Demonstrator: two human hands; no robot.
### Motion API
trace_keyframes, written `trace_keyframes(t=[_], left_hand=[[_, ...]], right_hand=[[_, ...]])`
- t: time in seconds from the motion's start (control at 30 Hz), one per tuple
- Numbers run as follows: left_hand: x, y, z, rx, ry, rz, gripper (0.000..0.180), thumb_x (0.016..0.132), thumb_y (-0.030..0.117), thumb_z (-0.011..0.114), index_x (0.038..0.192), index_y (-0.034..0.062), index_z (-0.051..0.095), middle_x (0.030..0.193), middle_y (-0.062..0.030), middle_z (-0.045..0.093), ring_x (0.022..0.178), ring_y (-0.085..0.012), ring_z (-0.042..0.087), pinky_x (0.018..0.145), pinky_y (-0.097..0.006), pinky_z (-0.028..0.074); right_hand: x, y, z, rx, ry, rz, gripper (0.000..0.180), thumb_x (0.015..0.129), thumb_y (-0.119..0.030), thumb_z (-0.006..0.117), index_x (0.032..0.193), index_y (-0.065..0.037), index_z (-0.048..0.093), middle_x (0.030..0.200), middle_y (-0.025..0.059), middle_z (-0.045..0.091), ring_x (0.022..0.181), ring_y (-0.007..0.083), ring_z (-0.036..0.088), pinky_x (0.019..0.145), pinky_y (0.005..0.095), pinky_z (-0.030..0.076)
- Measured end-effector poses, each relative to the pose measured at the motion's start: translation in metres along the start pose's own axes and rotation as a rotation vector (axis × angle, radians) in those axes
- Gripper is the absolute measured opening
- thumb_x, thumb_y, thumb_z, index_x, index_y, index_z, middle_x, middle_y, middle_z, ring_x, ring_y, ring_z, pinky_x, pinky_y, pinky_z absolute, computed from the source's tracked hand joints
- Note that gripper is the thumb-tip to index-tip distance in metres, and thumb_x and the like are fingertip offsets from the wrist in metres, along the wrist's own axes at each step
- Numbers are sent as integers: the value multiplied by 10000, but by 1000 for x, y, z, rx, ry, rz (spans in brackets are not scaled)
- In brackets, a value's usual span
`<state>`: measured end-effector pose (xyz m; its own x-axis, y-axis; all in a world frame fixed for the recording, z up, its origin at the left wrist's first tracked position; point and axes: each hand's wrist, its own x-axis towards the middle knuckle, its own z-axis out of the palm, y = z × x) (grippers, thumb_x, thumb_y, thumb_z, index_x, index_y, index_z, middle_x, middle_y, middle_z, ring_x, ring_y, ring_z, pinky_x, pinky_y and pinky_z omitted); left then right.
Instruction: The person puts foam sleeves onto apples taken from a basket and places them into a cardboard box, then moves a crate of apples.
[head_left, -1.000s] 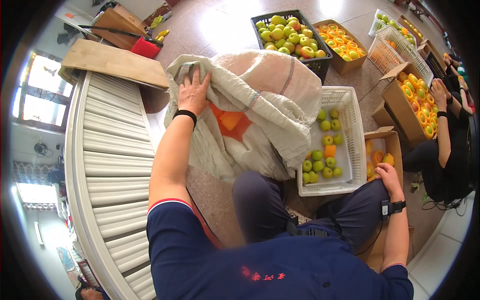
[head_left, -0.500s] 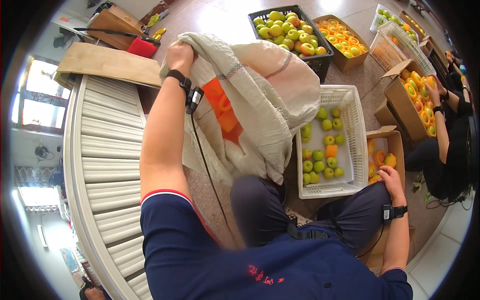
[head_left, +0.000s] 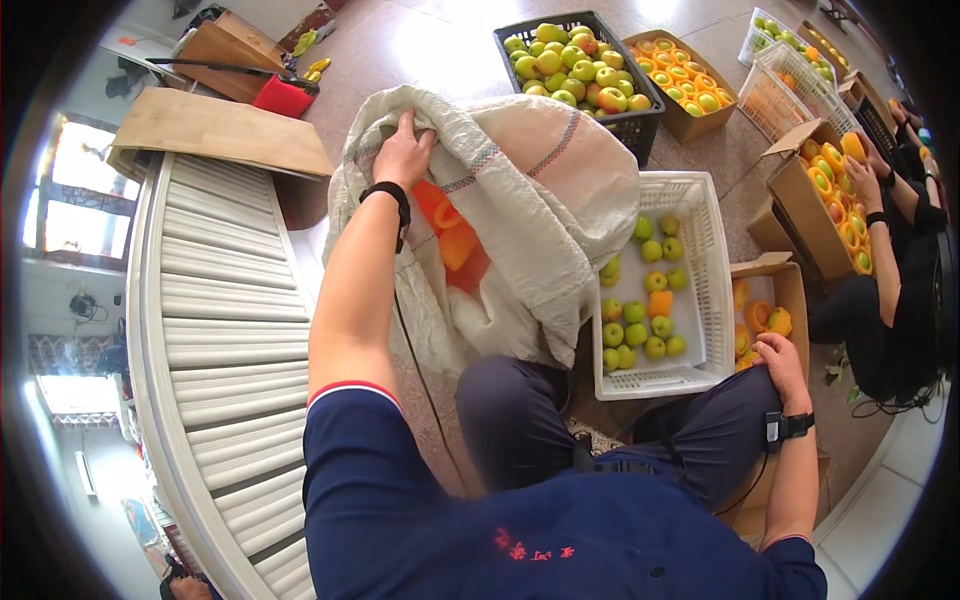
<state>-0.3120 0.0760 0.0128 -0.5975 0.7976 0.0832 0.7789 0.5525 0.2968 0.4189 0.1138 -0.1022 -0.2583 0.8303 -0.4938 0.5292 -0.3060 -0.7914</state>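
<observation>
A large white woven sack (head_left: 530,220) stands in front of me, its mouth folded back. My left hand (head_left: 403,155) is closed on the folded rim at the sack's far left. Orange foam fruit nets (head_left: 458,245) show inside the mouth. My right hand (head_left: 785,365) rests by my right knee at the near edge of a cardboard box (head_left: 790,290), its fingers bent together. Yellow-orange foam nets (head_left: 778,320) lie in that box beside the fingertips; whatever the fingers hold is hidden. Between sack and box, a white plastic crate (head_left: 708,240) contains green apples (head_left: 635,312) and one orange foam piece (head_left: 660,304).
Farther off stand a black crate of apples (head_left: 645,125) and a carton of net-wrapped apples (head_left: 690,85). At right, another person's hands (head_left: 868,180) work over an open carton (head_left: 800,205). A white slatted panel (head_left: 225,330) runs along my left, with a cardboard sheet (head_left: 220,130) on it.
My left hand has moved right and slightly nearer along the sack's rim. The sack's left side has spread and its folds have shifted. My right hand has stayed put.
</observation>
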Motion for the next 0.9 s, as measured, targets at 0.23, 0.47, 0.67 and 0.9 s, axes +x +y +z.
trace_keyframes(t=[0.23, 0.47, 0.67, 0.9], left_hand=[[-66, 8, -28, -31, 318, 179, 347, 991, 370, 562, 1200, 93, 552, 952, -175, 716, 917, -374, 685, 778, -499, 525], [-124, -31, 9, 168, 79, 509, 185, 943, 250, 593, 1032, 95, 641, 1024, -155, 662, 861, -376, 669, 739, -498, 536], [-143, -32, 64, 88, -102, 189, 269, 913, 240, 576, 1155, 144, 647, 1247, -241, 557, 1019, -437, 643, 877, -501, 534], [-144, -36, 71, -56, -97, -3, 436, 860, 283, 632, 1197, 7, 632, 1306, -275, 563, 1128, -446, 601, 964, -492, 501]], right_hand=[[-2, 0, 0, -19, 0, -40, 292, 933, -143, 637, 1143, 60, 648, 1029, 99, 689, 868, 158, 666, 725, 280, 565], [4, 11, 2, -27, 26, -88, 299, 923, -164, 647, 1129, 53, 661, 1026, 103, 692, 882, 164, 669, 716, 288, 565], [2, 9, 2, -60, 51, -91, 301, 916, -167, 653, 1121, 53, 669, 1009, 106, 698, 861, 174, 674, 710, 287, 559], [-1, 11, 3, -57, 71, -95, 304, 921, -162, 652, 1119, 68, 661, 982, 109, 699, 818, 168, 670, 705, 283, 554]])
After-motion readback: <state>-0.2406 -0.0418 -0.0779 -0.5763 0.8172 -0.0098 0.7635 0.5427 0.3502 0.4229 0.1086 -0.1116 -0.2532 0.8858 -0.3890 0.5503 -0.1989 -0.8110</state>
